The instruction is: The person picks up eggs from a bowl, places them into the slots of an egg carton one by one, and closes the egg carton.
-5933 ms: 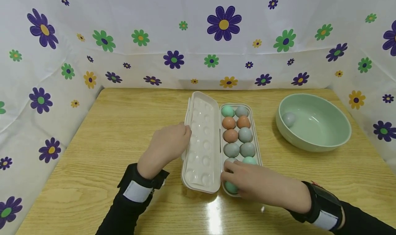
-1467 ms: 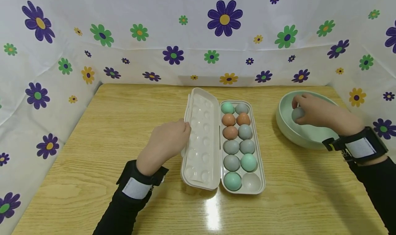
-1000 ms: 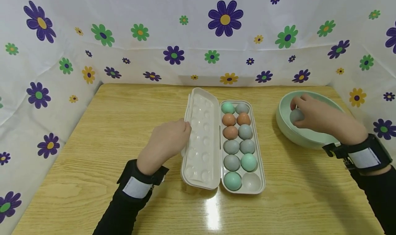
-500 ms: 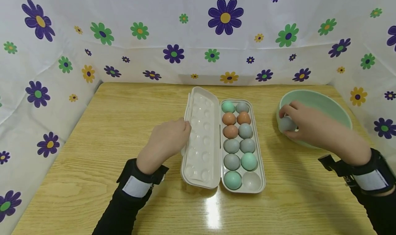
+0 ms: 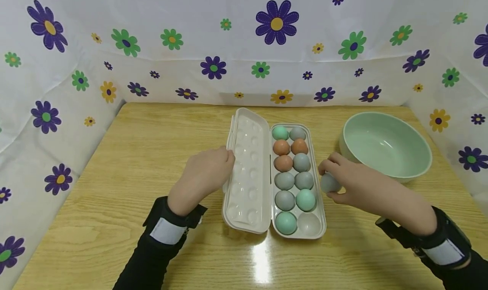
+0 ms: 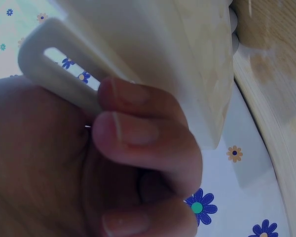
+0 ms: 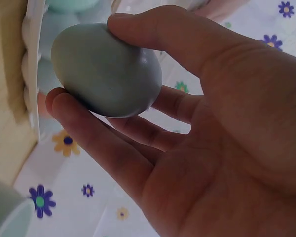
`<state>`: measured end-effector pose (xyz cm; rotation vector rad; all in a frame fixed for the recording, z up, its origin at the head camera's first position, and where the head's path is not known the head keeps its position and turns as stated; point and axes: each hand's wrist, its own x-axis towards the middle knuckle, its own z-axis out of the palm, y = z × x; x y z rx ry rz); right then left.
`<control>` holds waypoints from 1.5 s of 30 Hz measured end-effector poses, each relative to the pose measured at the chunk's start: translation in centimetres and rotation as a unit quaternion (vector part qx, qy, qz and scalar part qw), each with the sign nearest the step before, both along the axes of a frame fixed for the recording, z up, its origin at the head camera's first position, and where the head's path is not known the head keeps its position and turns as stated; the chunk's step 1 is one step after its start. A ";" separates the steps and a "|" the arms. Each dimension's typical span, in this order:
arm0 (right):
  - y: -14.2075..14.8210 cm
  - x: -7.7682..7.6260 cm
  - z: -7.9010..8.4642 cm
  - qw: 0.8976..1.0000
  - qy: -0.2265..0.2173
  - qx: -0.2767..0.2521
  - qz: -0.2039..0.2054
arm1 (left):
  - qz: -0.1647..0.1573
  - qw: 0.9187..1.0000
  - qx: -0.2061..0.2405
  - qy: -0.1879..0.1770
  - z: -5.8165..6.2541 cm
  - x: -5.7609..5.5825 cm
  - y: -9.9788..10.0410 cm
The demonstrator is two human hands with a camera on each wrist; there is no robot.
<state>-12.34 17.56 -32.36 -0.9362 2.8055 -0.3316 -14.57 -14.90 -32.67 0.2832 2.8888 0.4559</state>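
Note:
My right hand [image 5: 358,182] holds a grey-blue egg [image 7: 106,69] between thumb and fingertips, just to the right of the egg carton [image 5: 319,222]. Curled fingers of my left hand [image 5: 203,175] grip the edge of the carton's raised lid [image 5: 248,175]; the left wrist view shows them at a looped handle [image 6: 37,59] of the lid. Green, brown and grey eggs sit in two columns in the carton. One cup [image 5: 309,224], at the near right corner, has no egg in it.
A pale green bowl [image 5: 385,150] stands at the back right of the wooden table [image 5: 152,129], with no egg visible inside. A flower-printed cloth [image 5: 164,10] borders the table at the back and sides.
The right hand left the carton, took the grey-blue egg from the bowl, lifted it over the rim and carried it left to beside the carton. The left hand stayed on the lid.

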 end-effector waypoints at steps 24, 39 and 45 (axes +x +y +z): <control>-3.4 3.9 -4.6 0.993 0.040 -0.001 0.115 | -0.002 1.000 -0.004 0.007 -0.2 0.1 0.1; -1.7 2.8 -3.1 0.997 0.073 -0.009 0.011 | 0.010 1.000 0.023 0.003 0.1 0.0 0.5; -0.5 1.4 -3.5 0.990 0.115 0.019 -0.084 | 0.009 0.999 0.034 0.031 0.3 0.0 1.0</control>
